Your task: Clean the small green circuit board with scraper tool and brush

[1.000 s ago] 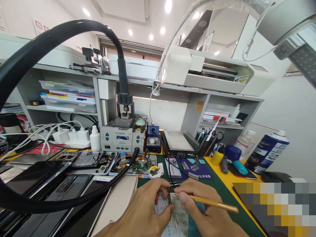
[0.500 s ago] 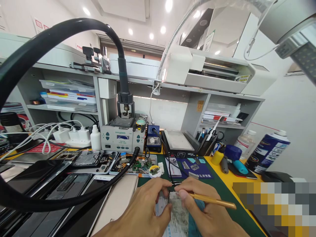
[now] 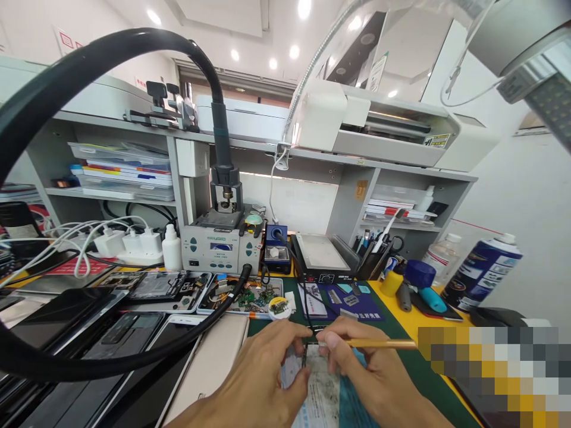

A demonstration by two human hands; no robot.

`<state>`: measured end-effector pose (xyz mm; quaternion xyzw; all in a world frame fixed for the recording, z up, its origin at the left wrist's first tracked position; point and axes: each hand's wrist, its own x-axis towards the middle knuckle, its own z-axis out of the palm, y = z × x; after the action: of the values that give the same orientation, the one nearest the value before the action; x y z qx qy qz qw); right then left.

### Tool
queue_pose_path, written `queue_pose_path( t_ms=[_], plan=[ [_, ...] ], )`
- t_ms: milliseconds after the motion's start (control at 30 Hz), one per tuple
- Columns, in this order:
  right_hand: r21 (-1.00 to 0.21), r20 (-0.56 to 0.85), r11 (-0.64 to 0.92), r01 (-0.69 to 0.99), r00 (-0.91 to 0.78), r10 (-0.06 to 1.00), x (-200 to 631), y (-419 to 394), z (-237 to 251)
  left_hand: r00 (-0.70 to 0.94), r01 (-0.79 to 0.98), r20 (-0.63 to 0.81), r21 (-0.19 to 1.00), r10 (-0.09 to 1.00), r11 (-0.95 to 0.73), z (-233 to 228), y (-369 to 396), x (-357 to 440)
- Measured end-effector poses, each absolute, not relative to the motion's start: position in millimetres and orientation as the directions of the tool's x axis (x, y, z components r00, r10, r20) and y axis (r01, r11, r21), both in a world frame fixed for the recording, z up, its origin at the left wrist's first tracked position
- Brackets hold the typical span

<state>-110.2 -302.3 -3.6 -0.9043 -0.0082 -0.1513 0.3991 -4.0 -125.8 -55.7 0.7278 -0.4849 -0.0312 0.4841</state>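
Note:
My left hand (image 3: pixel 261 365) is curled at the bottom centre, its thumb and fingers closed about a thin, dark strip-like part (image 3: pixel 304 356), seen edge-on. What kind of part it is I cannot make out. In my right hand (image 3: pixel 368 359) is a slim gold-handled tool (image 3: pixel 386 343), pinched like a pen, with its rear end out to the right. Its tip, by the left fingertips, is too small to make out. A stained, printed white sheet (image 3: pixel 322 386) lies under both hands on the green mat (image 3: pixel 408 368).
A thick black hose (image 3: pixel 178 345) loops across the left side from the hot-air station (image 3: pixel 220 249). Phones (image 3: pixel 129 345) lie left of my hands. Behind are a tray of circuit boards (image 3: pixel 256 297) and a heating plate (image 3: pixel 321 258). A spray can (image 3: pixel 482 270) stands at right.
The gold handle has swung up to nearly level, and my right hand has turned slightly with it. My left hand stays almost where it was, still on the dark part.

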Motion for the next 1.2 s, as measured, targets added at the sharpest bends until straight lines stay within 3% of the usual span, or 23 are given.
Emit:
queue_pose_path(
  t_ms=[167, 267, 467, 733, 933, 1200],
  plan=[
    [-0.887, 0.147, -0.459, 0.041, 0.970, -0.196, -108.7, -304.2, -7.0, 0.525, -0.679, 0.418, 0.731, -0.741, -0.068, -55.1, -125.1, -4.1],
    [-0.924, 0.136, -0.379, 0.046, 0.967, -0.216, -108.5, -306.6, -8.9, 0.529, -0.680, 0.418, 0.729, -0.738, -0.074, -55.1, -124.6, -4.8],
    [-0.858, 0.279, -0.488, 0.161, 0.944, -0.179, -111.3, -307.9, -10.4, 0.547, -0.660, 0.392, 0.745, -0.739, -0.093, -55.1, -123.4, -6.4],
    [-0.809, 0.272, -0.571, 0.139, 0.950, -0.154, -111.4, -304.5, -8.9, 0.548, -0.669, 0.408, 0.738, -0.731, -0.090, -57.4, -125.5, -5.9],
    [-0.839, 0.195, -0.541, 0.049, 0.957, -0.216, -108.3, -305.1, -9.3, 0.554, -0.669, 0.409, 0.737, -0.726, -0.095, -57.0, -124.1, -7.5],
    [-0.922, 0.102, -0.386, -0.017, 0.953, -0.285, -103.8, -300.5, -5.0, 0.576, -0.644, 0.391, 0.758, -0.718, -0.103, -52.2, -124.4, -8.3]
  ],
)
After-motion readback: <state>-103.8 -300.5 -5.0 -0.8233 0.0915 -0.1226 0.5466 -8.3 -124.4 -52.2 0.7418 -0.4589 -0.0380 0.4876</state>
